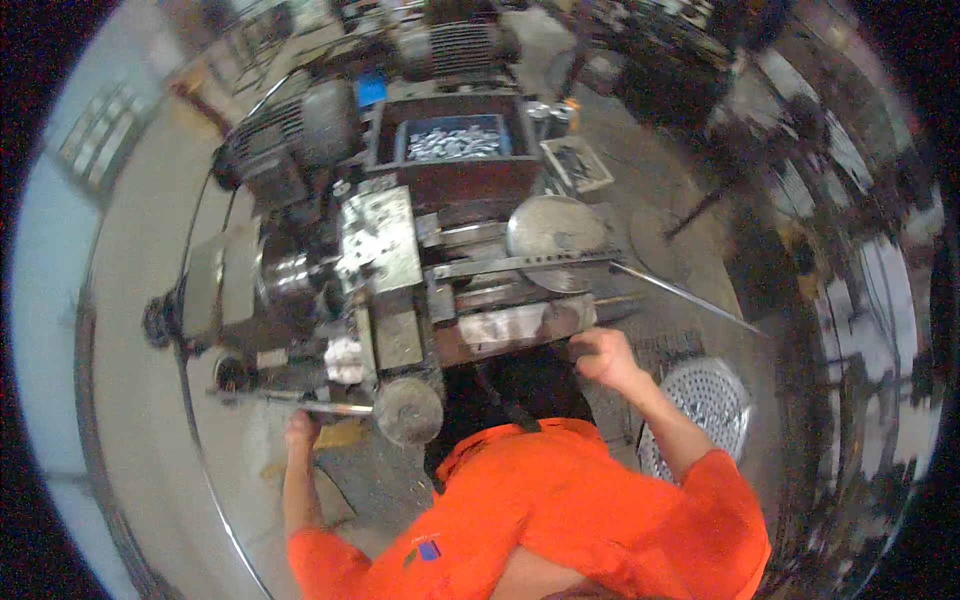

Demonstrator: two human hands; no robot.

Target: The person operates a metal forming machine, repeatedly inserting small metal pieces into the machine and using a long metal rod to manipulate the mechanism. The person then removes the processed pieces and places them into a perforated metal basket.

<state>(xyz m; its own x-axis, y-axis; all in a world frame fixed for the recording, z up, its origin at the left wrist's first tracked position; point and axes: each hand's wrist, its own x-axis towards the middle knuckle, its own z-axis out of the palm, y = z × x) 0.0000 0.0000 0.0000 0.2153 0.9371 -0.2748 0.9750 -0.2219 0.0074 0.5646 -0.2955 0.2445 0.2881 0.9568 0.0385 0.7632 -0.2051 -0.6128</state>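
In front of me stands a small lathe-like machine with a bright metal block at its middle. My left hand is at its left front, touching or just under a metal lever rod that runs to a round grey knob. The fingers of that hand are mostly hidden. Near the right end of the machine's front, beside a flat metal bed, my right hand is closed with its fingers curled. Whatever it may hold is hidden.
Behind the block, a blue bin of small shiny metal parts sits in a dark box. A round metal disc and a long bar lie to the right. A perforated metal basket stands beside my right arm.
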